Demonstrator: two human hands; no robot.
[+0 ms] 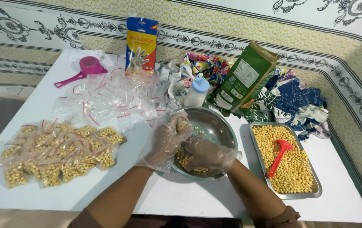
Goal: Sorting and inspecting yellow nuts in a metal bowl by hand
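Two gloved hands work in a round steel bowl [219, 122] at the middle of the white table [181, 198]. The left hand [166, 141] has its fingers closed around some yellow beans [182, 125] above the rim; the right hand [206, 153] rests inside, fingers curled over beans. Just right lies a metal tray [285, 195] of beans with a red scoop [279, 155]. Left lie filled small bags [58, 152], behind them empty bags [113, 99], a pink cup [89, 66], a white bottle [197, 92] and a green packet [244, 80].
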